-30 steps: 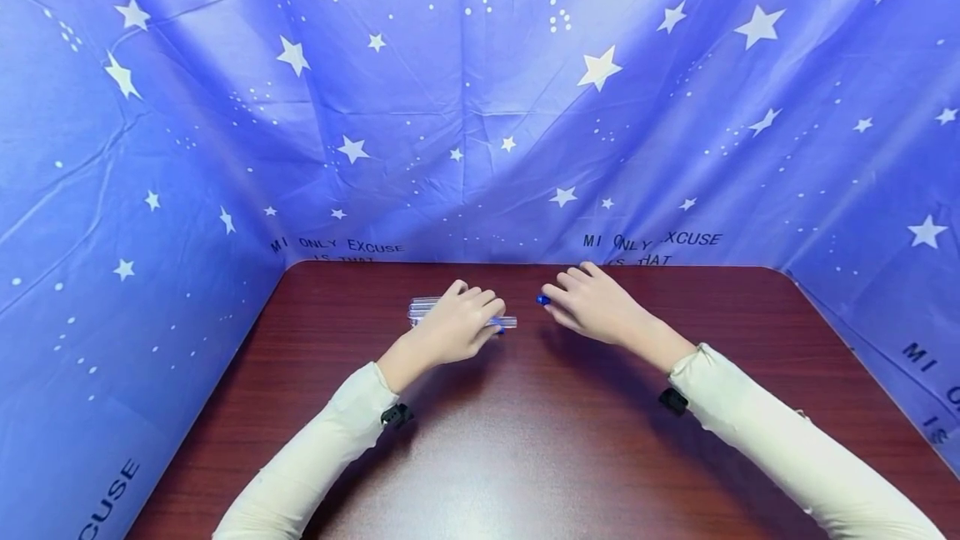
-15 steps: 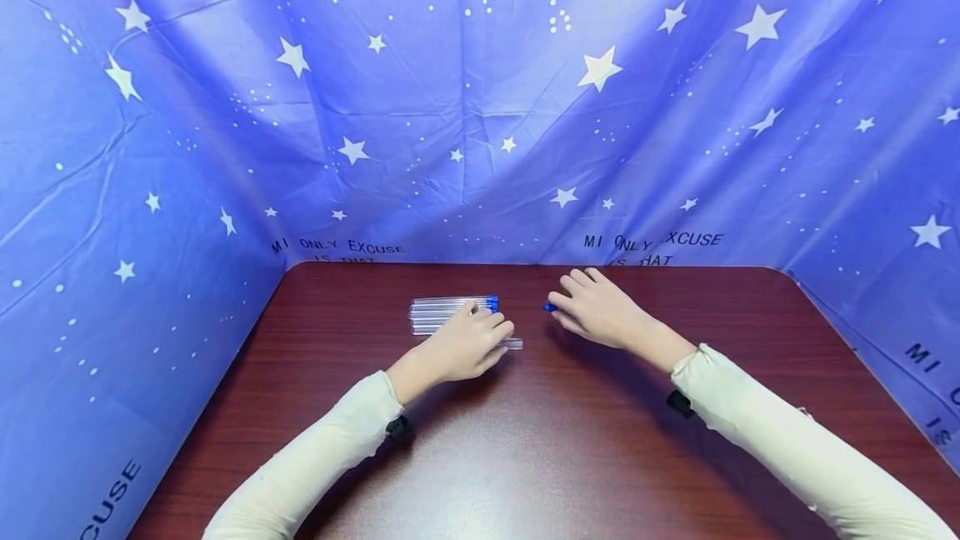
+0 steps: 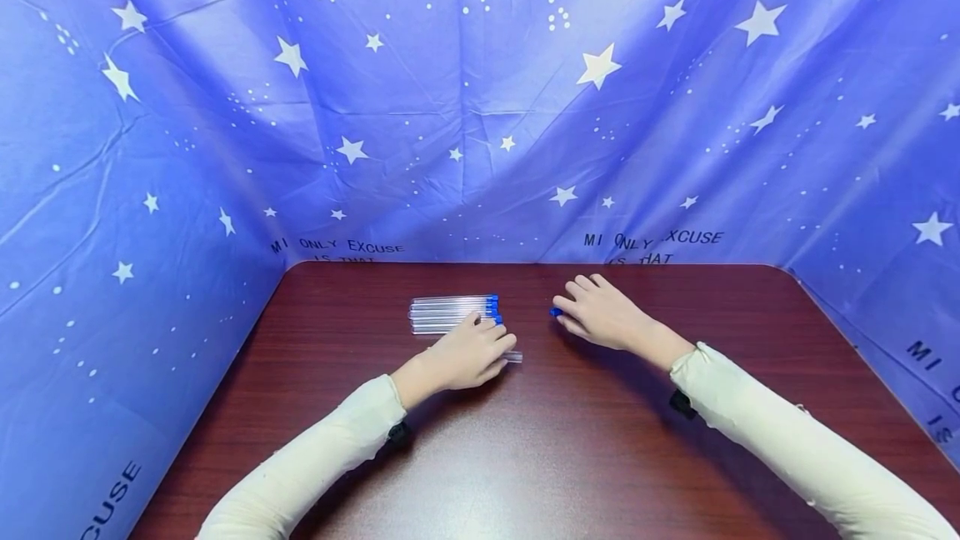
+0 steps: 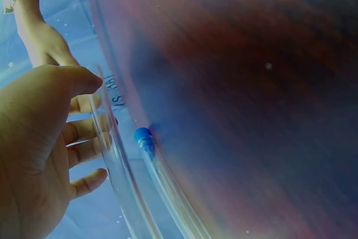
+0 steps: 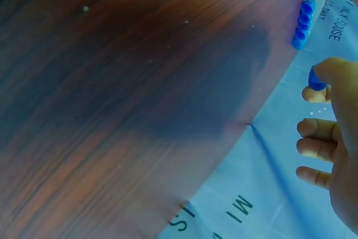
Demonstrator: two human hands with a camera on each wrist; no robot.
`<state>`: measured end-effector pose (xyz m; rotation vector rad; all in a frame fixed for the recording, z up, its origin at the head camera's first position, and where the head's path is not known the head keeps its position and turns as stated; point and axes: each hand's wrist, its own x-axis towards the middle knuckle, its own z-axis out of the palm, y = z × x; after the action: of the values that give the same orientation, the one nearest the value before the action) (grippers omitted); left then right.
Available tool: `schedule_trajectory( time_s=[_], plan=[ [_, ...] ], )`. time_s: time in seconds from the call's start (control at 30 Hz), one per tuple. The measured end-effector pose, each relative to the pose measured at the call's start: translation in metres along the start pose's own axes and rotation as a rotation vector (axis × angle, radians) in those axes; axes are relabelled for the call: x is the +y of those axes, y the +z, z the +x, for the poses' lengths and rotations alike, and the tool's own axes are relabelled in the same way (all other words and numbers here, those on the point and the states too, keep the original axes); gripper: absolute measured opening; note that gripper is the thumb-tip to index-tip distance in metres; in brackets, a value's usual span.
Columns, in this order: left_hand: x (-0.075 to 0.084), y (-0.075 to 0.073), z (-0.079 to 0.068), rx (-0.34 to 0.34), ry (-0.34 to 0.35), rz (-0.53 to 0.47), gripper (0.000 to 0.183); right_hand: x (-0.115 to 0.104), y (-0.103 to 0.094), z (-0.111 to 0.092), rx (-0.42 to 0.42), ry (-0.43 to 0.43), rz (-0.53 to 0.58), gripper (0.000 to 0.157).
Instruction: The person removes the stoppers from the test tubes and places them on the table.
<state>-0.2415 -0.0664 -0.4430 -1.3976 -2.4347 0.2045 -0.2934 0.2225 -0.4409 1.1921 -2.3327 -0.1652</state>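
Note:
My left hand (image 3: 467,354) pinches a clear, uncapped test tube (image 4: 122,173) between thumb and fingers. Its open end pokes out to the right of the fingers in the head view, while the hand covers much of the rest. In my right hand (image 3: 606,317), thumb and forefinger hold a small blue stopper (image 5: 316,80); the other fingers are apart from it. A gap separates the two hands. Just behind the left hand, several test tubes (image 3: 442,317) lie side by side on the table, their blue stoppers (image 5: 303,25) facing right. The left hand overlaps the nearest of them.
The dark red wooden table (image 3: 525,457) has a glossy top. A blue cloth (image 3: 465,107) with white stars and black lettering hangs behind it and along both sides.
The left hand has come nearer the person with the tube, uncovering the row of stoppered tubes. The right hand has shifted slightly right and nearer, still holding the stopper.

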Motion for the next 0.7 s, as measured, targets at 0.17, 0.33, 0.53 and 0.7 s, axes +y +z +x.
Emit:
schedule_trajectory(
  time_s=[0.17,0.33,0.53,0.7],
  plan=[
    [0.0015,0.0030,-0.0003,-0.055,-0.004,-0.008,0.020,-0.0009,0.0048,-0.0029,-0.059,0.030,0.015,0.020],
    [0.0018,0.0046,-0.0013,-0.079,0.000,-0.014,0.021,-0.0035,0.0084,-0.0044,-0.114,0.048,0.034,0.020],
    [0.0013,0.0055,-0.0023,-0.079,0.001,-0.027,0.019,-0.0063,0.0080,-0.0055,-0.143,0.062,0.052,0.020],
    [-0.0007,0.0076,-0.0023,-0.124,-0.012,-0.057,0.020,-0.0076,0.0070,-0.0053,-0.145,0.063,0.054,0.020]
  ],
)
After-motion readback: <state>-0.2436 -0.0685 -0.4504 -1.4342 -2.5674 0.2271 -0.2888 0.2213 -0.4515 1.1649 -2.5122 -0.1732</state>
